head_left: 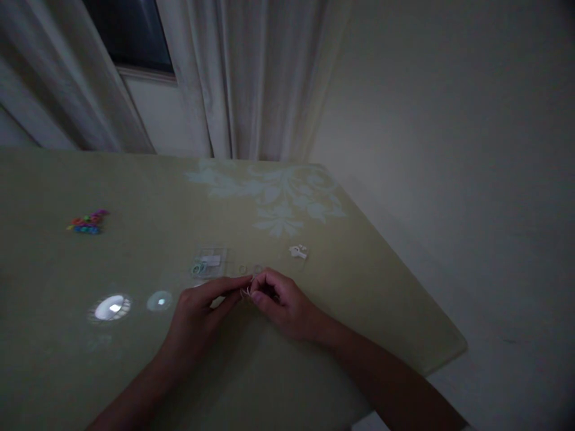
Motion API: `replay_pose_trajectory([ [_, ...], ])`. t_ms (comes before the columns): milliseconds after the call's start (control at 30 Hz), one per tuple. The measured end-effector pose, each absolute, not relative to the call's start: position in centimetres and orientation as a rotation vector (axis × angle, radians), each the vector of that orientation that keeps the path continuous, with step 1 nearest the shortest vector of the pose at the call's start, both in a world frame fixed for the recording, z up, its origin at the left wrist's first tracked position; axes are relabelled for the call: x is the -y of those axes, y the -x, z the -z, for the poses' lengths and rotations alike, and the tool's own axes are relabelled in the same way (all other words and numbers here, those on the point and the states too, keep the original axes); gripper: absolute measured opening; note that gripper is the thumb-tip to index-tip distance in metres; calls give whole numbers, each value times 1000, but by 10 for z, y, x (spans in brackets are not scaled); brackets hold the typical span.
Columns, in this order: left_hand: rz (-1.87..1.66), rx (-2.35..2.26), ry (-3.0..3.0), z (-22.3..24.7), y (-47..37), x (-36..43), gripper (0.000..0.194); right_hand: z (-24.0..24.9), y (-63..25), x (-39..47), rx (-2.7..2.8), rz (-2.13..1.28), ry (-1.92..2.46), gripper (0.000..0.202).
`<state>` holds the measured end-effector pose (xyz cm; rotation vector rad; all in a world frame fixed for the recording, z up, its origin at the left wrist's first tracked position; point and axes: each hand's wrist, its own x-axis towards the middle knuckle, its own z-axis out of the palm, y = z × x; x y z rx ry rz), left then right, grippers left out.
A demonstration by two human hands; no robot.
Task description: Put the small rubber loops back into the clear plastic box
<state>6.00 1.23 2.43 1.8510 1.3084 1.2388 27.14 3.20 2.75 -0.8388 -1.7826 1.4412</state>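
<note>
so the left hand and right hand have some thin pale bands pinched in their fingertips over the table, in from its right edge, clear box just past the left hand, white bits nearer that edge, colourful pile way off left toward the far edge

Background, room side
Pale-grey fabric curtains are hanging in folds either side of a dark glass window; a plain grey wall is rising at right.
</note>
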Motion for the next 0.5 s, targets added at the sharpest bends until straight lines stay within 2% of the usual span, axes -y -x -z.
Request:
replay_pose_trajectory([
  [300,-1209,-1306,-1873,-32,-60,-11,15,-30,-271,-34,1700,-1457,947,33],
  [500,-1236,-1264,-1740,-35,-64,-12,9,-29,-272,-34,1891,-974,932,23],
])
